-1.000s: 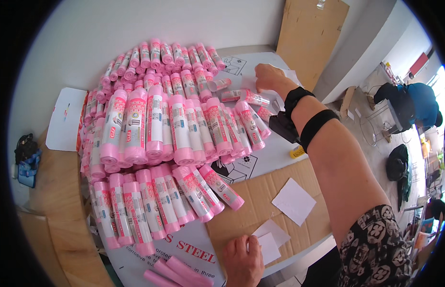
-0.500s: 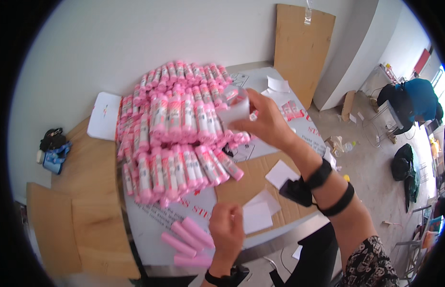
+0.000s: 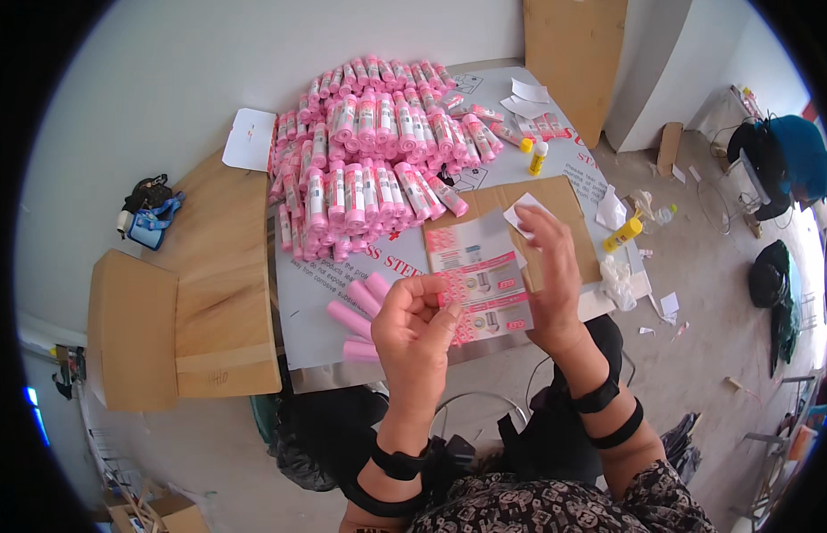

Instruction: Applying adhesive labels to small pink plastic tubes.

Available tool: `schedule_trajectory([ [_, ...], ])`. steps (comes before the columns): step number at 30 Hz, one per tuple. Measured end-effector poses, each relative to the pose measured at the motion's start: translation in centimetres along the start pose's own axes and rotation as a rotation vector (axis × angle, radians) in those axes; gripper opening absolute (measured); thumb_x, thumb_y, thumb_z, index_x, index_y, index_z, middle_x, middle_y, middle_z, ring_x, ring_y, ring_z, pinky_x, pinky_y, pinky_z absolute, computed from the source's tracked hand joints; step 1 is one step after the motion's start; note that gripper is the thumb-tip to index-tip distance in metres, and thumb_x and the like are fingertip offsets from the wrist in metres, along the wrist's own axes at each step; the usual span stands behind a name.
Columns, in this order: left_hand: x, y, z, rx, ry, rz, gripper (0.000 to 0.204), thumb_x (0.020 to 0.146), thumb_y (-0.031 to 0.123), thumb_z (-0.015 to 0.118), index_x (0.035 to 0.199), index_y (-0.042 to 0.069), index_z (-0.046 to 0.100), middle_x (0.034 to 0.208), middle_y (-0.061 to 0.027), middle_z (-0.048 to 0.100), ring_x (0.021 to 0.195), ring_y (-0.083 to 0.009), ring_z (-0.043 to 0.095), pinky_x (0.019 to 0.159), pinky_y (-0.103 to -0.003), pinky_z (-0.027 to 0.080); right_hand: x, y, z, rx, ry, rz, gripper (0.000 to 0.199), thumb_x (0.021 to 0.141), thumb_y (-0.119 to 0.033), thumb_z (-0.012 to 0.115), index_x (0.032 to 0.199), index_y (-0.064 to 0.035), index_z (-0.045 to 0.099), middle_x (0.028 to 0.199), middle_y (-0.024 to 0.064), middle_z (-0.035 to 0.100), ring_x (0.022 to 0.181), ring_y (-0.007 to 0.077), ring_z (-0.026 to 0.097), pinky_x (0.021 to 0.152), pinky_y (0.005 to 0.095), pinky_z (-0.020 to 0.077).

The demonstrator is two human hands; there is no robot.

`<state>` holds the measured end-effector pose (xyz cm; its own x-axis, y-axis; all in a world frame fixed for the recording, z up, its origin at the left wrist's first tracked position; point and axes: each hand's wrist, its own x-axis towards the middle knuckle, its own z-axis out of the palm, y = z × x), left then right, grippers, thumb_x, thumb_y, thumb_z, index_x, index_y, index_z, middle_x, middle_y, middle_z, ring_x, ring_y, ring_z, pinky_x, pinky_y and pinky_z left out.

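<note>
Flat paper (image 3: 484, 282) in left fingers (image 3: 415, 294)

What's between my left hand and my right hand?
In the head view, printed pink-and-white paper lies between them: the left hand grips its left edge, and the right hand stands open.

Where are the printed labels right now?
In the head view, the printed labels are just right of centre, pinched in the left hand, with the open right hand at their right side.
</note>
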<state>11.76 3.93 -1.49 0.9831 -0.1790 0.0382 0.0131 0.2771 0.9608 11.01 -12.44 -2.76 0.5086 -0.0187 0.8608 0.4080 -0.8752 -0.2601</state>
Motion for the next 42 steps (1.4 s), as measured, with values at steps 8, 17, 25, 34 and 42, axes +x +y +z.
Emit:
schedule_trajectory([
  [8, -2.8, -0.5, -0.6, 0.488, -0.023, 0.291, 0.023, 0.08, -0.01, 0.061, 0.1, -0.001, 0.052, 0.085, -0.005, 0.06, 0.074, -0.0065, 0.056, 0.066, -0.019, 0.045, -3.8, -2.5, -2.6, 1.271, -0.064, 1.323, 0.018, 0.089, -0.016, 0.063, 0.098, -0.0003, 0.065, 0.084, 0.0022, 0.065, 0.072, 0.0079, 0.055, 0.067, 0.023, 0.0425],
  [17, -2.5, -0.9, -0.6, -0.029, -0.026, -0.089, 0.027, 0.081, -0.008, 0.062, 0.106, -0.005, 0.052, 0.092, -0.0115, 0.064, 0.081, -0.0102, 0.06, 0.075, -0.024, 0.049, -5.1, -3.1, -1.6, 1.553, -0.003, 1.586, 0.008, 0.084, -0.009, 0.066, 0.078, -0.0041, 0.068, 0.074, 0.0001, 0.065, 0.061, 0.0053, 0.052, 0.057, 0.0212, 0.0383],
  [25, -2.1, -2.2, -1.5, 0.114, -0.127, -0.165, 0.015, 0.083, -0.006, 0.061, 0.097, -0.004, 0.06, 0.088, -0.0034, 0.062, 0.077, -0.0066, 0.055, 0.072, -0.02, 0.046, -7.6, -2.0, -1.5, 1.438, -0.034, 1.543, 0.007, 0.084, -0.009, 0.067, 0.078, -0.0047, 0.069, 0.073, -0.001, 0.064, 0.064, 0.0064, 0.053, 0.06, 0.0219, 0.0396],
  [34, -1.0, -2.6, -2.8, -0.227, -0.109, -0.458, 0.035, 0.093, 0.027, 0.059, 0.101, -0.007, 0.058, 0.081, -0.0119, 0.064, 0.057, -0.0144, 0.058, 0.05, -0.029, 0.048, -7.5, -3.1, -3.1, 0.291, 0.012, 0.581, 0.032, 0.067, -0.002, 0.068, 0.096, -0.0149, 0.073, 0.115, 0.0117, 0.057, 0.096, 0.0264, 0.053, 0.08, 0.0354, 0.0454],
  [42, -1.8, -3.0, -2.6, -0.037, -0.149, -0.314, 0.022, 0.081, -0.001, 0.065, 0.101, -0.005, 0.061, 0.092, -0.008, 0.066, 0.08, -0.0123, 0.061, 0.07, -0.026, 0.049, -8.8, -3.5, -3.0, 0.105, 0.024, 0.346, 0.052, 0.059, 0.0, 0.068, 0.109, -0.0115, 0.067, 0.115, 0.0114, 0.057, 0.096, 0.0265, 0.055, 0.078, 0.0349, 0.0461],
])
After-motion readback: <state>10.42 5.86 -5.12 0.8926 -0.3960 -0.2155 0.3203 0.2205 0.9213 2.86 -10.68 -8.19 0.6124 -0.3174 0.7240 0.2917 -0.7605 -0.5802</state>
